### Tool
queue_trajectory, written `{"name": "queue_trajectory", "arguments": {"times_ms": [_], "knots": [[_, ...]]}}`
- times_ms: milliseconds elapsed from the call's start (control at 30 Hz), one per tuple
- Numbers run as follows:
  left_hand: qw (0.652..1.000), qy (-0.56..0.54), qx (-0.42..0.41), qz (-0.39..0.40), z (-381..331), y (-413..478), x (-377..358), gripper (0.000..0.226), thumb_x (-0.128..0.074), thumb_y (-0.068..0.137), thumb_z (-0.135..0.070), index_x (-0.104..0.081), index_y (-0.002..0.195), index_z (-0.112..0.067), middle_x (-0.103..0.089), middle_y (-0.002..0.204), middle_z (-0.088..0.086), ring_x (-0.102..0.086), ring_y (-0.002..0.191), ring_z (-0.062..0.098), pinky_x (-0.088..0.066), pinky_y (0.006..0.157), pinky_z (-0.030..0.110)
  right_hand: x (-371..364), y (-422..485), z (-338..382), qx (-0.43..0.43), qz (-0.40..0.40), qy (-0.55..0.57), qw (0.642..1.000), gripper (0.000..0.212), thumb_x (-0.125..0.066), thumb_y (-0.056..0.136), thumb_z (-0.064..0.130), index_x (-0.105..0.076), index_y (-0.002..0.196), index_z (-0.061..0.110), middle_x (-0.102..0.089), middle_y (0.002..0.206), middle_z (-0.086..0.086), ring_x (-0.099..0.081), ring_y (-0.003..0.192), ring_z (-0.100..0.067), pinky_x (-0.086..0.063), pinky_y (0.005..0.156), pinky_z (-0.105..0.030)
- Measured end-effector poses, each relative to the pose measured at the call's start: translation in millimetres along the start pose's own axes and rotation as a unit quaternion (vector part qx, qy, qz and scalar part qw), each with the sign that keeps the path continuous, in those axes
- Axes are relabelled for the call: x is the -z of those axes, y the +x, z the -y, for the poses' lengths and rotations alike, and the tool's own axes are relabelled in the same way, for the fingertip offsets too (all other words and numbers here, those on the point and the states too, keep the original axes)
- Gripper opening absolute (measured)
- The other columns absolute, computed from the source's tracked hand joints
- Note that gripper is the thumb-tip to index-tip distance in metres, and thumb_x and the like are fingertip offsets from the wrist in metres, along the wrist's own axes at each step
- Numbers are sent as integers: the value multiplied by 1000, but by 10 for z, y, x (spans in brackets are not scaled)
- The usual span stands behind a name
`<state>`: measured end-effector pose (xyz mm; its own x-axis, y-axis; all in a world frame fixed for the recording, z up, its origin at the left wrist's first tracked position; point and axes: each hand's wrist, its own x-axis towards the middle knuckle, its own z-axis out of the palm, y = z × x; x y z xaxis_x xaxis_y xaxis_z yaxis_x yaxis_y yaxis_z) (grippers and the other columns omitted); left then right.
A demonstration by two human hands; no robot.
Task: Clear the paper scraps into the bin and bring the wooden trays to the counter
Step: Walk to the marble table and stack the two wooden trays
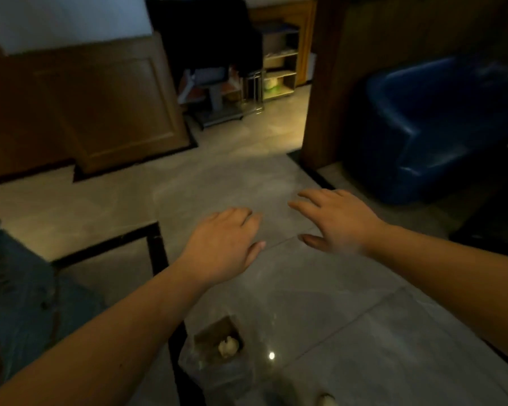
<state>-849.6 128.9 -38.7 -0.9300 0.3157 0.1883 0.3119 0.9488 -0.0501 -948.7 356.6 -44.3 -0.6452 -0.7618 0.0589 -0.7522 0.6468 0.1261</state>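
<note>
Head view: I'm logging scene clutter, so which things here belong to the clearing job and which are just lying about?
Job:
- left hand, empty
- right hand, empty
- bin on the floor
- crumpled paper scrap inside it
- pale scrap at bottom edge, blurred

Lying about:
- blue armchair
- shelf unit
- wooden door

Grey tiled floor (305, 288), glossy, black border strips. On it: small bin (217, 350) with clear liner near bottom centre, crumpled paper scrap (228, 346) inside; another pale scrap (326, 400) on floor at bottom edge; blue armchair (440, 127) right; wheeled metal cart (223, 95) and wooden shelf unit (279, 68) farther back.
</note>
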Motion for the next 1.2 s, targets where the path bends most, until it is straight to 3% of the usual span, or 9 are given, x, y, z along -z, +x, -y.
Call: {"name": "queue_trajectory", "arguments": {"times_ms": [233, 533, 700, 967, 1200], "knots": [[992, 25, -121, -36, -1123, 1007, 450, 55, -42, 92, -48, -39, 137, -16, -52, 135, 9, -50, 120, 26, -44, 94, 39, 396, -1117, -1029, -116, -9, -42, 992, 66, -47, 83, 62, -38, 137, 26, -52, 136, -5, -57, 112, -24, -48, 84, -38], [970, 44, -227, -77, -2949, 2543, 539, 55, -47, 89, -48, -42, 134, -18, -58, 126, 5, -56, 112, 23, -50, 87, 39, 520, -2766, -2549, -237, 9, -84, 968, 67, -49, 84, 57, -36, 141, 24, -47, 140, -6, -53, 118, -25, -46, 94, -40], [957, 30, -276, -84, -4006, 3261, 426, 54, -49, 89, -49, -43, 133, -19, -59, 127, 4, -57, 110, 21, -51, 86, 38, 598, -3610, -3369, -311, -1, -82, 947, 65, -47, 88, 56, -36, 142, 23, -44, 145, -7, -51, 121, -25, -48, 92, -40], [933, 7, -352, -78, -5069, 4370, 302, 55, -44, 92, -47, -38, 138, -18, -54, 131, 4, -53, 116, 22, -49, 91, 41, 446, -4491, -4416, -401, 3, -73, 913, 64, -46, 86, 60, -38, 139, 24, -46, 142, -6, -54, 117, -26, -51, 86, -40], [918, -16, -387, -83, -5607, 5546, -118, 55, -43, 91, -50, -38, 138, -21, -53, 133, 0, -53, 115, 18, -50, 87, 37, 44, -4673, -5365, -459, 26, -60, 886, 64, -41, 81, 64, -41, 132, 26, -55, 131, -5, -61, 104, -25, -54, 74, -38]]}}
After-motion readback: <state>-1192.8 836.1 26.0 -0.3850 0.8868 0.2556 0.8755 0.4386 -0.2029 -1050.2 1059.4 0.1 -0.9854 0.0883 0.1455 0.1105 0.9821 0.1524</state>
